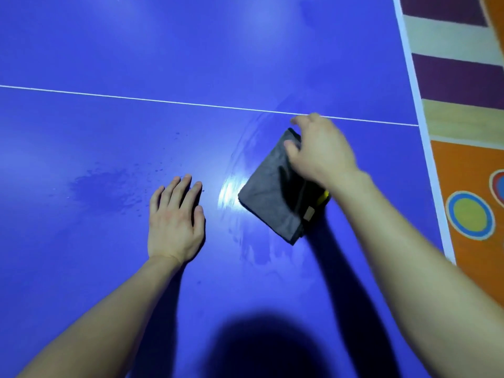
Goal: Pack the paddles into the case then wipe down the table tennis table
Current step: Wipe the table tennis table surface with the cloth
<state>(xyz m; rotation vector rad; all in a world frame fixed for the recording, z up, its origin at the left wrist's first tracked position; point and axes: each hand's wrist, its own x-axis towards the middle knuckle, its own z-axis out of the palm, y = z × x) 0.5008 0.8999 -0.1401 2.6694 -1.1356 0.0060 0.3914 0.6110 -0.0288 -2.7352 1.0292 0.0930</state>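
A folded grey cloth (268,192) lies flat on the blue table tennis table (191,50), right of centre. My right hand (319,148) rests on the cloth's far end, fingers spread over it and pressing it down; the hand is motion-blurred. Flat on the bare table surface to the cloth's left lies my left hand (176,219), its fingers straight. Wet streaks (234,186) shine on the table beside the cloth. No paddles or case are in view.
A thin white centre line (136,99) crosses the table. A patch of water droplets (109,186) sits left of my left hand. The table's white right edge (425,132) borders a striped and orange patterned floor (469,186).
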